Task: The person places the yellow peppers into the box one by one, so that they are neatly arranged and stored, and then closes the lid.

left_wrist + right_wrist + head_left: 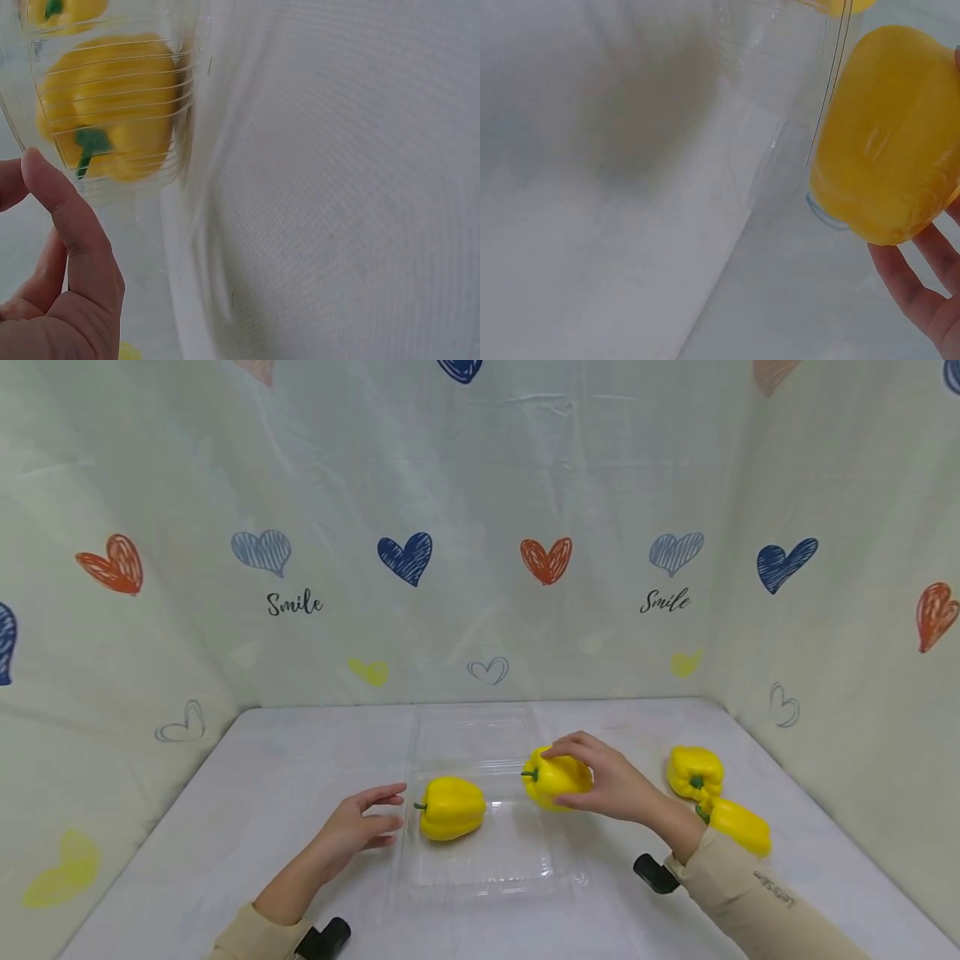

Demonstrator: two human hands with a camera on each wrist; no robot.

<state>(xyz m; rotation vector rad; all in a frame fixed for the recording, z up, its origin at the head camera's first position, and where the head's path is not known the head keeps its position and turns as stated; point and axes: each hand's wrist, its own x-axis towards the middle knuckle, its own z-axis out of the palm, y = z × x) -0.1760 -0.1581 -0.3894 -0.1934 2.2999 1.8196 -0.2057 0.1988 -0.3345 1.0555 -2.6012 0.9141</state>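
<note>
A clear plastic clamshell container lies unfolded on the table, its lid towards the back. One yellow bell pepper with a green stem sits in its left part; the left wrist view shows this pepper through the ribbed wall. My right hand grips a second yellow bell pepper above the container's right side, thumb below and fingers over the top. In the right wrist view the held pepper is beside the clear rim. My left hand is at the container's left edge, fingers loosely extended.
Two more yellow bell peppers lie at the right of the table: one farther back, another nearer, touching or nearly touching, close to the right forearm. A white cloth covers the table. A heart-printed curtain surrounds it.
</note>
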